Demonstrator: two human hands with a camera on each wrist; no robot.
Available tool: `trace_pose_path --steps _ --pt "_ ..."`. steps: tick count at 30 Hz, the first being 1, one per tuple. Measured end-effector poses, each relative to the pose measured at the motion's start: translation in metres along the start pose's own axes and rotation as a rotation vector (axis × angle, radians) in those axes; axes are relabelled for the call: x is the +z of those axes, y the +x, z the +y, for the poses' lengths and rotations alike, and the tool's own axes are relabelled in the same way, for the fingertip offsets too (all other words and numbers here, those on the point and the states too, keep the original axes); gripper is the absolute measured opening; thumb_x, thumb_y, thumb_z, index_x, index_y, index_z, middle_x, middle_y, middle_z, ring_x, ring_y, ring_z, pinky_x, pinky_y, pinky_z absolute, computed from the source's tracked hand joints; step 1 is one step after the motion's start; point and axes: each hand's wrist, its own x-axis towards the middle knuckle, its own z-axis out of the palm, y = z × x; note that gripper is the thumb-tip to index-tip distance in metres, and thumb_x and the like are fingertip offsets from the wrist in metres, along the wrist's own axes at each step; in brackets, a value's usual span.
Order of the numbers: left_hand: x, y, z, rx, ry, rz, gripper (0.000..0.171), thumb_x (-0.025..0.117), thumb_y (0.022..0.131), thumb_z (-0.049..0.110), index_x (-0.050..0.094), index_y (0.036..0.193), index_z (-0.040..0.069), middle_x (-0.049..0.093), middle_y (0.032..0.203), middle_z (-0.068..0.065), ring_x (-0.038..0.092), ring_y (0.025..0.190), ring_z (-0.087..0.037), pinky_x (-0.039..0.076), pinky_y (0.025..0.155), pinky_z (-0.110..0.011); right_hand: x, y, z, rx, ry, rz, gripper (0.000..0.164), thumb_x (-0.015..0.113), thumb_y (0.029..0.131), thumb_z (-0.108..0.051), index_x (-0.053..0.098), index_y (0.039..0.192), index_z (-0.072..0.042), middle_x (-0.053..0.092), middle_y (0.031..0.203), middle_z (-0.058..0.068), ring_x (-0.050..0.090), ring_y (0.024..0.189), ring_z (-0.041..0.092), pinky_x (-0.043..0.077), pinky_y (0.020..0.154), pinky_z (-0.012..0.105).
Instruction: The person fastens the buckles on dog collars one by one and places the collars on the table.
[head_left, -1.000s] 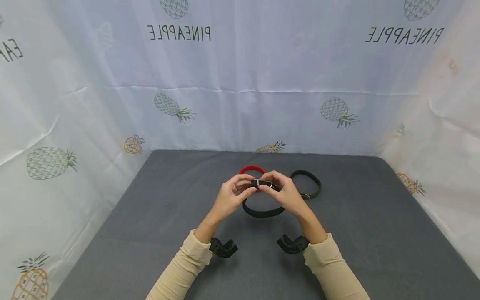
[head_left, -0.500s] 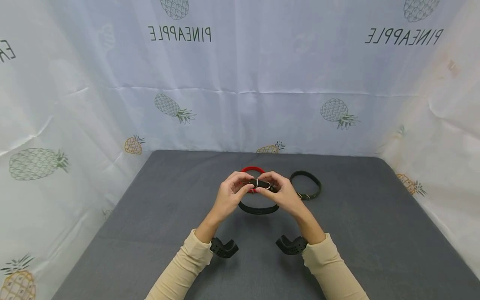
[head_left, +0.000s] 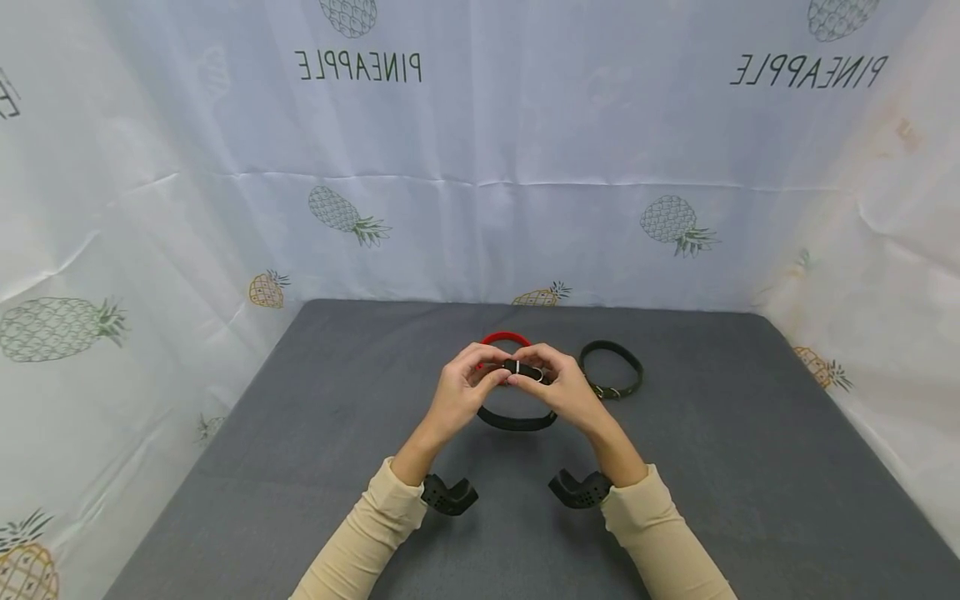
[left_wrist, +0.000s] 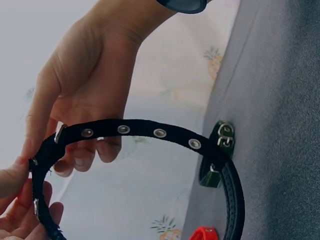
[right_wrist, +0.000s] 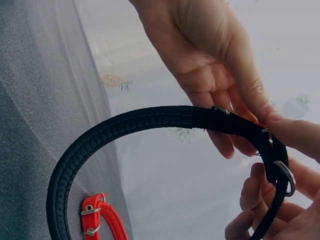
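Note:
A black collar (head_left: pixel 517 423) with metal fittings hangs as a loop between my hands, above the table. My left hand (head_left: pixel 452 390) pinches it between thumb and fingers; in the right wrist view this left hand (right_wrist: pixel 215 55) is at the top. My right hand (head_left: pixel 567 388) pinches the strap close beside it, and the thumbs nearly meet. The left wrist view shows several metal eyelets along the collar (left_wrist: pixel 159 133), with the right hand (left_wrist: pixel 90 80) above. A metal ring (right_wrist: pixel 286 177) sits near the right fingers. Fingers partly hide the fastening.
Behind the hands, a red collar (head_left: pixel 506 337) lies on the grey table (head_left: pixel 360 433). To its right lies a dark green collar (head_left: pixel 638 367) with metal buckle parts. A pineapple-print curtain (head_left: pixel 480 242) surrounds the table's back and sides.
The hands have drawn slightly closer together, and the hanging loop of the black collar has swung a little left. Both hands keep their pinch. The other collars stay where they were.

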Motion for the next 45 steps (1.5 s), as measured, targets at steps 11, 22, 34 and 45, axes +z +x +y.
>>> trace_pose_path --steps 11,22,34,45 --pt "-0.002 -0.001 0.003 -0.010 0.046 0.010 0.021 0.061 0.092 0.005 0.063 0.111 -0.005 0.059 0.111 -0.021 0.062 0.102 -0.030 0.056 0.090 -0.025 0.001 0.001 -0.001 -0.008 -0.012 -0.011 0.026 0.065 0.092 -0.012 0.060 0.115 -0.002 0.065 0.109 0.021 0.056 0.086 0.006 0.048 0.072 0.023" --pt "-0.007 0.001 0.003 -0.029 0.085 0.045 0.023 0.061 0.093 0.005 0.062 0.113 -0.005 0.059 0.114 -0.022 0.063 0.106 -0.033 0.054 0.095 -0.030 0.001 0.003 0.001 0.007 -0.001 0.002 0.024 0.063 0.093 -0.011 0.061 0.116 -0.002 0.064 0.107 0.021 0.054 0.081 0.009 0.045 0.068 0.022" --pt "-0.014 0.002 0.007 -0.062 0.015 0.106 0.024 0.058 0.094 0.005 0.059 0.113 -0.010 0.058 0.112 -0.022 0.062 0.099 -0.011 0.051 0.085 -0.012 -0.002 -0.001 0.004 0.032 0.005 0.026 0.024 0.065 0.092 -0.011 0.061 0.113 -0.002 0.068 0.106 0.022 0.058 0.080 0.006 0.047 0.069 0.022" --pt "-0.019 0.003 0.007 -0.053 -0.069 0.181 0.025 0.057 0.093 -0.001 0.054 0.114 -0.016 0.053 0.112 -0.028 0.058 0.095 0.007 0.049 0.086 -0.007 -0.005 -0.003 0.009 0.074 0.031 0.030 0.023 0.063 0.093 -0.009 0.060 0.113 0.000 0.066 0.101 0.024 0.061 0.077 0.003 0.051 0.071 0.025"
